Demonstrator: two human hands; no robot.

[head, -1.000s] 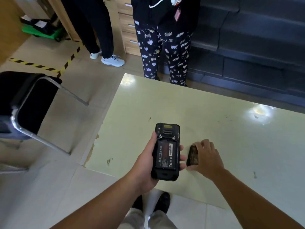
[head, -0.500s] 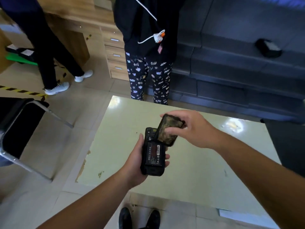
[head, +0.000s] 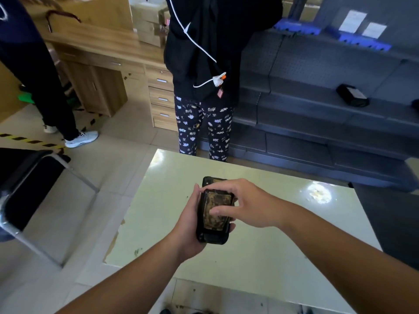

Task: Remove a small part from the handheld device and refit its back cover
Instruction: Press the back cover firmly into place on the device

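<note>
- My left hand (head: 188,225) is wrapped around the black, chunky handheld device (head: 212,234) from its left side and underneath, thumb along the near edge, holding it back-side up above the worktop so the rear faces me.
- My right hand (head: 247,205) comes in from the right and is closed on the worn, brownish, rectangular back cover (head: 215,210): the thumb presses flat on its face while the fingers (head: 221,183) curl over the top edge of the cover.
- The cover lies on the back of the device, filling the recess; only the device's black bottom end and a strip of its top stick out beyond it. I cannot tell whether it has latched or merely rests there.
- I judge this as the refit step: one hand braces the body so the other can push the cover down without the device sliding away.
- The small part to be taken out is nowhere I can see.
- Both hands hover over the near-left part of the pale green, glossy worktop (head: 283,234), which is bare around them apart from scuffs and a chipped left edge.
- Beyond it stands a person in patterned trousers (head: 204,130), with a wooden drawer unit (head: 161,98) and dark grey shelving (head: 317,114) behind.
</note>
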